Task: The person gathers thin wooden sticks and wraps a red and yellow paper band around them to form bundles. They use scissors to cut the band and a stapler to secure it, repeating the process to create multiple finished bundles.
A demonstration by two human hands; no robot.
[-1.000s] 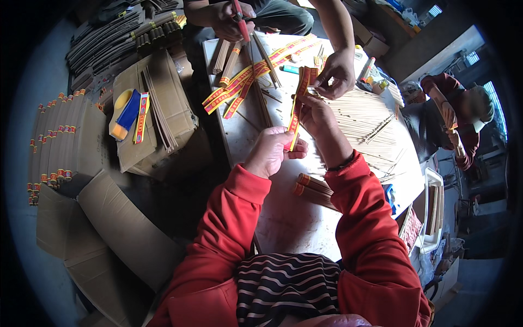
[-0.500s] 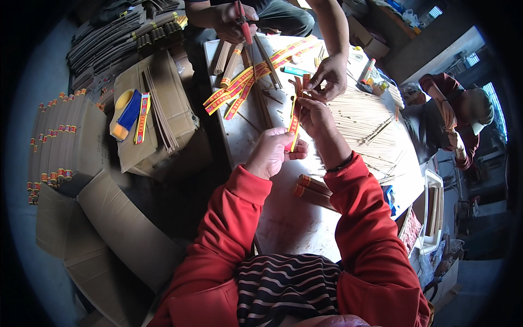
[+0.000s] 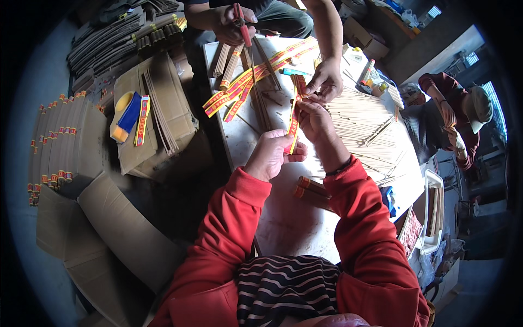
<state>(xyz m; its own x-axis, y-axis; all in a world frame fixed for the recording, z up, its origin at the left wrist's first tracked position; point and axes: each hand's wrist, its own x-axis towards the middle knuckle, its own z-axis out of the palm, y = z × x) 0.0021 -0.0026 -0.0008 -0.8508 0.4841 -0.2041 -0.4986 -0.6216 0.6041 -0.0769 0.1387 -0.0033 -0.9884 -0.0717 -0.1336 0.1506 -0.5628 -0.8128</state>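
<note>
My left hand (image 3: 269, 155) is closed on the lower end of a red-and-yellow printed paper strip (image 3: 294, 124), which rises from between thumb and fingers. Farther up, my right hand (image 3: 317, 123) pinches at the strip's upper part. A co-worker's hand (image 3: 326, 82) reaches down from the far side and nearly meets my right fingertips; what those fingers hold is too small to make out. In the co-worker's other hand (image 3: 229, 26) is a red-handled tool (image 3: 241, 24). Two bundles of thin brown sticks (image 3: 313, 192) with labelled ends lie below my right wrist.
The white table (image 3: 283, 234) carries more printed strips (image 3: 229, 95) and many loose thin sticks (image 3: 362, 131). At left, a cardboard box (image 3: 131, 152) bears a tape roll (image 3: 125, 111). Stacked stick bundles (image 3: 54, 147) stand farther left. Another person (image 3: 457, 109) sits at right.
The upper part of the strip has turned and shows more of its printed face. The co-worker's reaching hand has shifted slightly left. My hands have barely moved.
</note>
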